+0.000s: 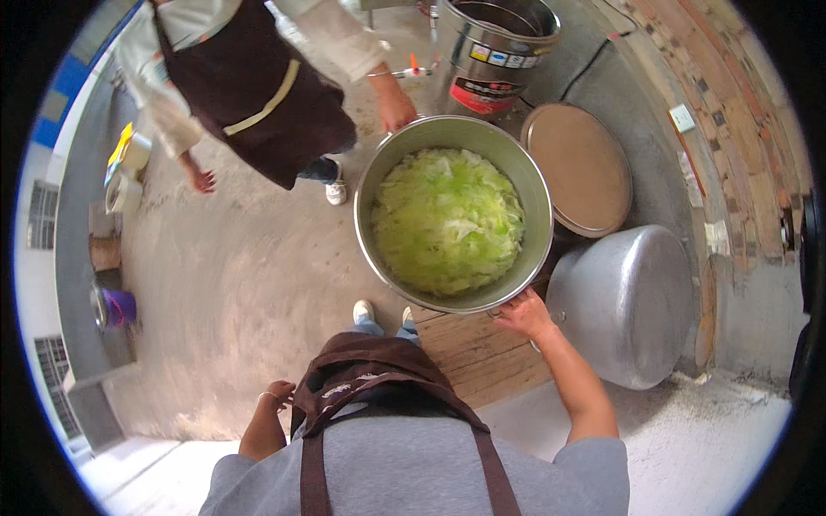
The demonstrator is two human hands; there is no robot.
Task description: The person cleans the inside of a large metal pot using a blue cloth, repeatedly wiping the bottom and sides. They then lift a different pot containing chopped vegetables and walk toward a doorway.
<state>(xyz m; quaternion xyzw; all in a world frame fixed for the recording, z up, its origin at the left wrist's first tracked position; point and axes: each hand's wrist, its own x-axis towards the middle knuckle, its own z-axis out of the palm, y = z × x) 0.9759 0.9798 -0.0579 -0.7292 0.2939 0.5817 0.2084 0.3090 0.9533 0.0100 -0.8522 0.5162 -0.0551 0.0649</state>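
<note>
A large round metal pot (pixel 540 193) stands out in front of me, with chopped leafy greens in liquid (pixel 452 219) inside. My right hand (pixel 526 314) is closed on the handle at its near right rim. Across from me a co-worker's hand (pixel 395 106) grips the opposite handle. Away from the pot, my left hand (pixel 280 395) hangs at my left side by the brown apron (pixel 374 374); its fingers are loosely bent and nothing shows in them.
A tall steel barrel (pixel 490 58) with a hose and an orange-handled valve (pixel 415 63) stands beyond. Right of the pot are a round brown lid (pixel 577 168) and a big aluminium pot (pixel 626 306) on its side. Wooden boards (pixel 484 355) lie below. A purple bucket (pixel 119 307) stands far left.
</note>
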